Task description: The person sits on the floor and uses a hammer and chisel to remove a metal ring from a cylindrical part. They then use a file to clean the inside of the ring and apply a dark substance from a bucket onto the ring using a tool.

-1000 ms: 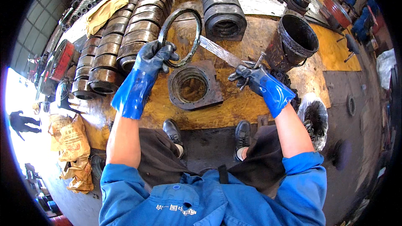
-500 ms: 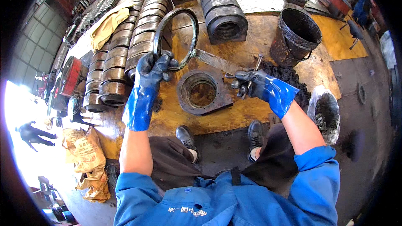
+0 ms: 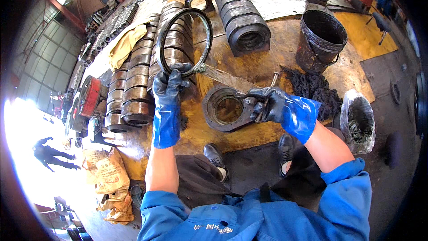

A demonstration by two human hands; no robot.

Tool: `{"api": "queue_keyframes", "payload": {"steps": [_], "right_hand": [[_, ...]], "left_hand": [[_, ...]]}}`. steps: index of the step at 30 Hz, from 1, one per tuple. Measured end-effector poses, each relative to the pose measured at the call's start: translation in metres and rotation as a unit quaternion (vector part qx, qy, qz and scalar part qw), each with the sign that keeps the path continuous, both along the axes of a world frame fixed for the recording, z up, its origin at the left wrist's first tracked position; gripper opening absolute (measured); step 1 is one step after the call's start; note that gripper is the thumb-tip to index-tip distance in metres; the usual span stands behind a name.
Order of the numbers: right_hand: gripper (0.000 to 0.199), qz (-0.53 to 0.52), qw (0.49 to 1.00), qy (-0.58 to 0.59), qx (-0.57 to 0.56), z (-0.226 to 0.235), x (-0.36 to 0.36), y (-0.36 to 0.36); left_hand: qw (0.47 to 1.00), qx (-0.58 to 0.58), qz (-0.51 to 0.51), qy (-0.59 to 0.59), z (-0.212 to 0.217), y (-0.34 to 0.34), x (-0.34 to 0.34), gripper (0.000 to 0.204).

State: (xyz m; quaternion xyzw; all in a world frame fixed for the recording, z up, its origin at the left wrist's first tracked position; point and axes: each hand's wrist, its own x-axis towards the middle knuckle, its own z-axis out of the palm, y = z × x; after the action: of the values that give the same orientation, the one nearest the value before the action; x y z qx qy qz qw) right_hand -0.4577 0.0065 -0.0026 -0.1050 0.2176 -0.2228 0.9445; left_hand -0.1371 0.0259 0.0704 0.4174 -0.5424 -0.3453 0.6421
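My left hand (image 3: 169, 87), in a blue rubber glove blackened at the fingers, pinches the lower edge of a large dark ring (image 3: 208, 47). The ring stands upright, tilted slightly. My gloved right hand (image 3: 272, 102) is closed around the near end of a long flat grey strip (image 3: 229, 79). Its far end, with a dab of greyish paste, touches the ring's lower right rim. A metal rod with a flat head (image 3: 275, 78) shows at the right fingers; whether it is gripped I cannot tell. Just below the strip lies a round-bored metal housing (image 3: 214, 118), partly behind the right hand.
Rows of metal housings (image 3: 136, 85) stand to the left, and another dark row (image 3: 247, 20) lies ahead. At the right are a grimy black bucket (image 3: 307, 47), a heap of black paste (image 3: 312, 90) and a plastic-lined container (image 3: 352, 96). Paper sacks (image 3: 107, 169) lie lower left.
The whole view has shifted, so most things sit farther right and lower. Ring and strip remain in my hands, the strip's tip still at the ring's rim. The right hand now overlaps the housing.
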Motion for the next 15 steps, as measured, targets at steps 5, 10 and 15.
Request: {"api": "queue_keyframes", "payload": {"steps": [5, 10, 15], "right_hand": [[0.017, 0.0, 1.0, -0.007, 0.013, 0.019, 0.011, 0.01], [0.016, -0.049, 0.998, 0.015, -0.027, 0.027, -0.002, 0.01], [0.015, -0.069, 0.994, 0.075, -0.049, 0.034, 0.003, 0.005]], "left_hand": [[1.0, -0.007, 0.002, 0.022, -0.004, -0.004, 0.014, 0.031], [0.997, -0.026, -0.026, 0.067, 0.001, -0.011, 0.001, 0.037], [0.994, -0.021, -0.048, 0.093, 0.003, -0.003, 0.017, 0.029]]}}
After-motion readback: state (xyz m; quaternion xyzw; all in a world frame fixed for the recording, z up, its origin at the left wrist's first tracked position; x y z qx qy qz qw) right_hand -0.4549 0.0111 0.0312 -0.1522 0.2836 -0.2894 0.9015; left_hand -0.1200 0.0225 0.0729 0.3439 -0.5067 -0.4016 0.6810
